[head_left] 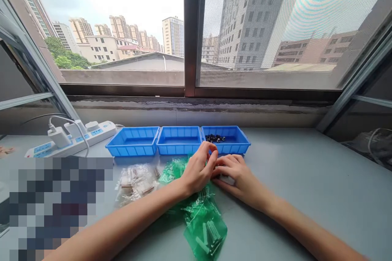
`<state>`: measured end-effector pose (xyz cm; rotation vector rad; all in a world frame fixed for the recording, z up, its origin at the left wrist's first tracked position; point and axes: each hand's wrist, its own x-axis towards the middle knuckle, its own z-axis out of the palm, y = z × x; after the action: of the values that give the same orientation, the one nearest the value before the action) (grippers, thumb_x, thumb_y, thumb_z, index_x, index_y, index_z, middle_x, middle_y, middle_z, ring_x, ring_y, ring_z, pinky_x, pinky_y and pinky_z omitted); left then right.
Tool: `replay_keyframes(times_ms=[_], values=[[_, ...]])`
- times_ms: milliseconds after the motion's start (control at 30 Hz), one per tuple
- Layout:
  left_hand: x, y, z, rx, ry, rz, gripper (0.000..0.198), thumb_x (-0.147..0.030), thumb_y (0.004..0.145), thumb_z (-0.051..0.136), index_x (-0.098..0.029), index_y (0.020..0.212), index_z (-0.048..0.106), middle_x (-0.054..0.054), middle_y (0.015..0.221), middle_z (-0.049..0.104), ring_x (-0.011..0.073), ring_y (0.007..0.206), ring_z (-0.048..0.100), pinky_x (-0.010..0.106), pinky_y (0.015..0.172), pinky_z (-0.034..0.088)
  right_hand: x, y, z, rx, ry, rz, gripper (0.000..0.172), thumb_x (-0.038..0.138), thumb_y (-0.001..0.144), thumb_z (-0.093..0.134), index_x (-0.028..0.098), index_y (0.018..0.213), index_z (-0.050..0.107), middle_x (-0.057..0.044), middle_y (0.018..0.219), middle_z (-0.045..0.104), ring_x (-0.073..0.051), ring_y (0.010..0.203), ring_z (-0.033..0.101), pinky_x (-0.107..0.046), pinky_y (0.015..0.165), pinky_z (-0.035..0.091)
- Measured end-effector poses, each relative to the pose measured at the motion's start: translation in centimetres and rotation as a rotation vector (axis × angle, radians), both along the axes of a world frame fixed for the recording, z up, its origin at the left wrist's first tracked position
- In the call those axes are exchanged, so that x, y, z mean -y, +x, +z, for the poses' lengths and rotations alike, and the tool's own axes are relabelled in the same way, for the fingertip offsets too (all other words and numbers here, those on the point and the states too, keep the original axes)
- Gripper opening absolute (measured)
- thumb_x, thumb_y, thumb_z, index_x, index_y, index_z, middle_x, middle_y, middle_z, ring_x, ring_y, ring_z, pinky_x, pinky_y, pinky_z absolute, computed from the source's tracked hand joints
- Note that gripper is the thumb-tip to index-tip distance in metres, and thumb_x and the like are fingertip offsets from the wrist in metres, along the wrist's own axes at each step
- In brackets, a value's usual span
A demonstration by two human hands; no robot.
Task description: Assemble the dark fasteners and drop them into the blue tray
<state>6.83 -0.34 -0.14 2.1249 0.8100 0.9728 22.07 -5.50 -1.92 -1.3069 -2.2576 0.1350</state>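
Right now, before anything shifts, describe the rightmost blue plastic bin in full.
The rightmost blue plastic bin is an open-topped, rectangular tray with ribbed walls and a thin rim. It stands upright on the grey tabletop, at the right end of a row, its left end against or very near the middle blue plastic bin. Small black pieces with some pale, shiny ends lie heaped in its left part. The left hand overlaps its front-left corner; contact cannot be told.

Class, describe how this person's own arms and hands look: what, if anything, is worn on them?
The bare left hand and bare right hand wear no gloves; no rings show, though some fingers are partly hidden. The long left forearm and right forearm taper toward wrists without visible watch or bracelet. No sleeves or markings show.
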Motion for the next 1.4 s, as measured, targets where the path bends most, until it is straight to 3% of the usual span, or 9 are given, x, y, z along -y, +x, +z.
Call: replay_keyframes(times_ms=[167, 333, 433, 733, 933, 1167, 1400], values=[[-0.1, 0.1, -0.2, -0.002, 0.008, -0.003, 0.024, -0.04, 0.091, 0.03, -0.021, 0.086, 0.044, 0.0, 0.083, 0.05, 0.014, 0.07, 0.047, 0.026, 0.068, 0.039, -0.6, 0.9, 0.1, -0.016, 0.009, -0.05, 0.005, 0.024, 0.084, 0.063, 0.025, 0.087, 0.067, -0.002, 0.095, 0.07, -0.021, 0.088, 0.06, -0.039, 0.082, 0.041], [-0.2, 0.0, -0.3, -0.003, 0.074, -0.015, 0.026, -0.038, 0.093, 0.028, -0.021, 0.082, 0.044, 0.001, 0.085, 0.05, 0.0149, 0.077, 0.048, 0.027, 0.073, 0.039, -0.9, 1.7, 0.4, -0.021, -0.022, -0.131, 0.034, 0.033, 0.073, 0.075, 0.023, 0.104, 0.065, -0.007, 0.11, 0.065, -0.027, 0.101, 0.058, -0.043, 0.087, 0.042], [-0.2, -0.1, -0.3, -0.011, 0.084, -0.014, 0.026, -0.037, 0.093, 0.027, -0.021, 0.082, 0.044, 0.001, 0.085, 0.05, 0.0149, 0.077, 0.048, 0.027, 0.073, 0.039, -1.0, 2.3, 0.5, -0.01, -0.114, -0.187, 0.039, 0.036, 0.071, 0.075, 0.023, 0.107, 0.066, -0.008, 0.109, 0.066, -0.028, 0.099, 0.059, -0.043, 0.087, 0.044], [-0.3, -0.1, -0.2, -0.004, 0.068, -0.032, 0.024, -0.036, 0.093, 0.028, -0.021, 0.08, 0.043, 0.0, 0.082, 0.046, 0.0143, 0.072, 0.046, 0.028, 0.07, 0.038, -0.8, 2.0, 0.9, -0.176, -0.284, -0.254, 0.017, 0.031, 0.075, 0.068, 0.022, 0.089, 0.071, -0.003, 0.083, 0.066, -0.02, 0.073, 0.059, -0.031, 0.066, 0.046], [-0.2, -0.1, -0.2, -0.022, 0.062, -0.023, 0.025, -0.036, 0.092, 0.027, -0.021, 0.079, 0.042, 0.0, 0.081, 0.046, 0.0149, 0.072, 0.046, 0.029, 0.07, 0.038, -0.9, 1.9, 0.8, -0.3, -0.297, -0.237, 0.019, 0.031, 0.071, 0.067, 0.019, 0.085, 0.071, -0.003, 0.079, 0.066, -0.017, 0.063, 0.057, -0.031, 0.061, 0.046], [0.1, -0.1, -0.2, -0.047, 0.053, -0.005, 0.021, -0.033, 0.092, 0.03, -0.021, 0.08, 0.043, 0.0, 0.081, 0.046, 0.015, 0.072, 0.047, 0.029, 0.07, 0.038, -1.0, 1.9, 0.4, -0.444, -0.294, -0.195, 0.022, 0.034, 0.067, 0.062, 0.02, 0.082, 0.071, -0.005, 0.078, 0.069, -0.02, 0.064, 0.061, -0.031, 0.056, 0.048], [0.1, -0.1, -0.2, -0.084, 0.053, -0.003, 0.018, -0.029, 0.092, 0.034, -0.021, 0.08, 0.045, -0.001, 0.082, 0.047, 0.014, 0.07, 0.047, 0.027, 0.068, 0.04, -0.9, 1.9, 0.6, -0.478, -0.254, -0.245, 0.017, 0.038, 0.067, 0.066, 0.023, 0.064, 0.073, -0.005, 0.07, 0.072, -0.02, 0.061, 0.061, -0.031, 0.057, 0.047]])
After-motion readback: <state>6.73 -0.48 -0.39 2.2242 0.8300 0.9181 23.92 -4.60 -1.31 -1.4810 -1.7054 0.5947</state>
